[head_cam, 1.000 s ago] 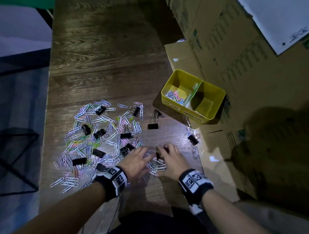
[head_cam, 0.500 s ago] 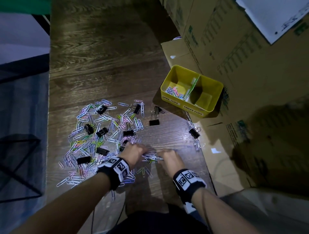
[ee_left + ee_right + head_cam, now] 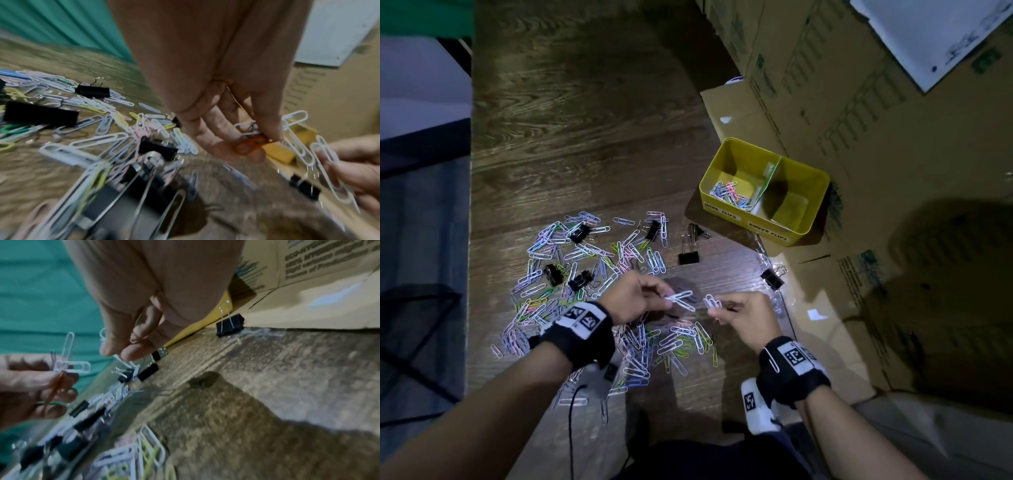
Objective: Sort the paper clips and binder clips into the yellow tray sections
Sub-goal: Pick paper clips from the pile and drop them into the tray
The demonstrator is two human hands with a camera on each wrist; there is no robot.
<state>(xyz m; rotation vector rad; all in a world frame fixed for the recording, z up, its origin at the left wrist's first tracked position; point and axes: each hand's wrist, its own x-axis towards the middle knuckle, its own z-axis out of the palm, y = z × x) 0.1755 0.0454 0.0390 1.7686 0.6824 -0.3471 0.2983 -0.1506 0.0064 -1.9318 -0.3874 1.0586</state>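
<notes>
Coloured paper clips [image 3: 599,260] and black binder clips [image 3: 688,256] lie scattered on the wooden table. The yellow tray [image 3: 804,236] stands at the right; its left section holds a few paper clips [image 3: 729,195], and its right section looks bare. My left hand [image 3: 666,298] is raised above the pile and pinches white and orange paper clips [image 3: 252,144]. My right hand [image 3: 714,310], close beside it, pinches white paper clips [image 3: 711,302]. The same right hand [image 3: 117,353] appears in the right wrist view, with the left hand's clips [image 3: 69,365] facing it.
Cardboard boxes [image 3: 876,120] stand along the right side, right behind the tray. One binder clip [image 3: 772,278] lies at the table's right edge by clear plastic film. A second heap of paper clips [image 3: 671,346] sits below my hands. The table's left edge drops off at the left.
Both hands were pressed on the pile near the front of the table. They have lifted off it, each with paper clips pinched in its fingers, and a heap was drawn nearer to me.
</notes>
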